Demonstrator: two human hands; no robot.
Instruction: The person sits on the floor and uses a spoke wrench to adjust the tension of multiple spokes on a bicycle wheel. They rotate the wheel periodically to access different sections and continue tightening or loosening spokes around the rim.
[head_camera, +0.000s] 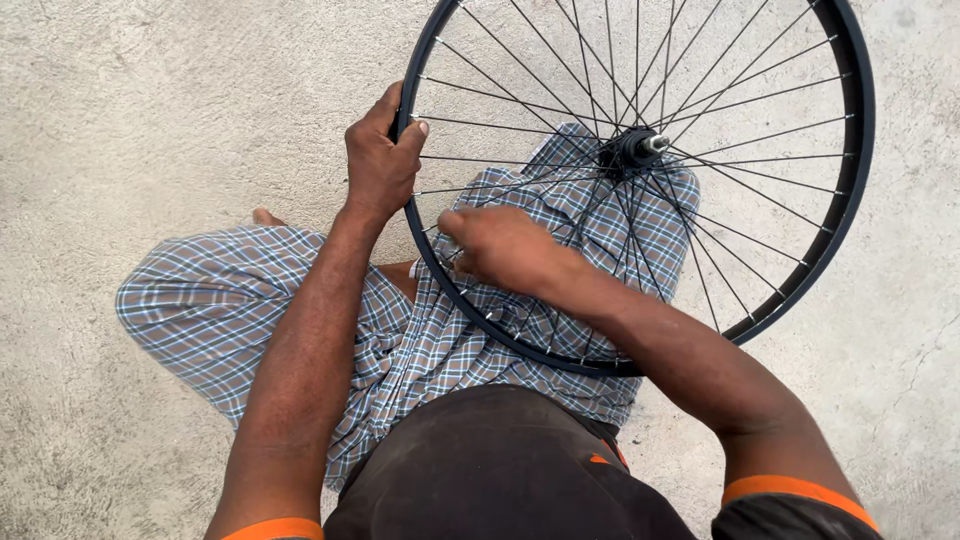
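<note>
Two bare forearms come out of one dark shirt (500, 470) with orange-edged sleeves, nearest the camera. One checked blue-and-white cloth (300, 310) covers the person's crossed legs, and one bare foot (266, 216) shows just past the knee on the left side. Resting over the lap is one bicycle wheel (845, 200), a black rim without a tyre, with many thin spokes running to one hub (632, 150) and its short axle end. One hand, the right hand (500, 250), lies inside the rim near its lower left edge, fingers curled tight among the spokes close to where they meet the rim; whether it pinches a spoke, a nipple or a small tool cannot be told. Farther out, the left hand (380, 160) is wrapped closed around the rim at its left side, thumb over the inner edge, holding the wheel. Beyond and all round lies one surface, a rough, pale grey concrete floor (130, 110), with a thin crack at the right edge.
</note>
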